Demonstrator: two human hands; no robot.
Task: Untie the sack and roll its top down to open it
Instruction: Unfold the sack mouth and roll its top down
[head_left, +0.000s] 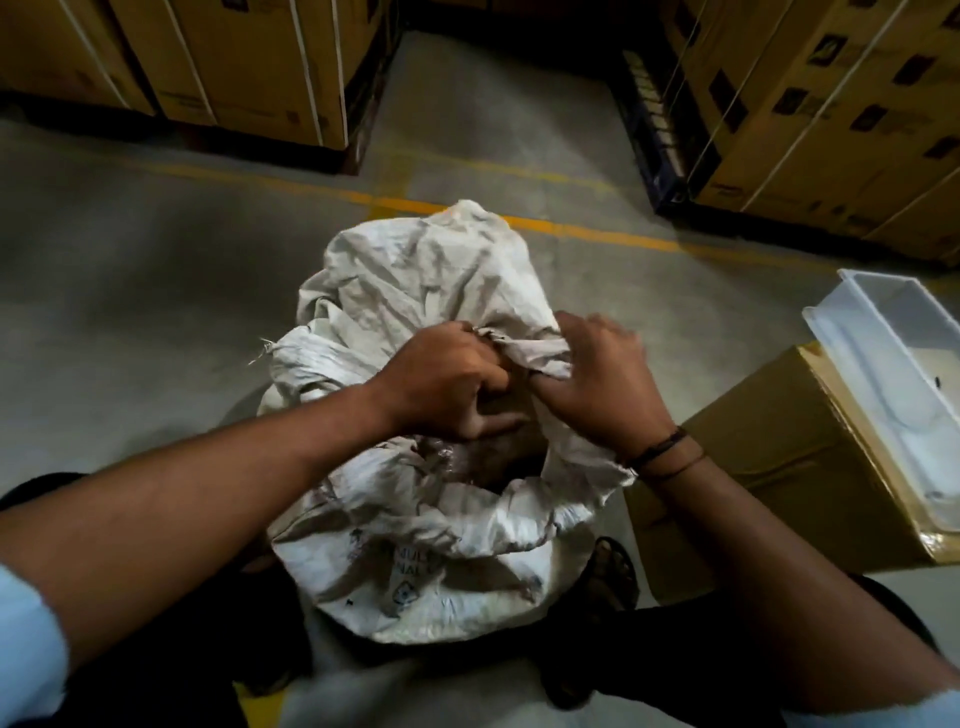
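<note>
A white woven sack (415, 551) stands on the floor between my feet, crumpled, with faint print on its near side. Its mouth gapes open and something brown and shiny shows inside. The far flap of the top sticks up behind my hands. My left hand (441, 384) is closed on the sack's rim at the far left of the mouth. My right hand (597, 384), a dark cord around its wrist, grips a twisted fold of the rim just to the right. The two hands almost touch.
A brown carton (769, 467) sits close on the right with a white plastic tray (893, 379) on top. Strapped cartons (249, 67) are stacked at the back left and back right (831, 104). A yellow line (613, 234) crosses the grey floor.
</note>
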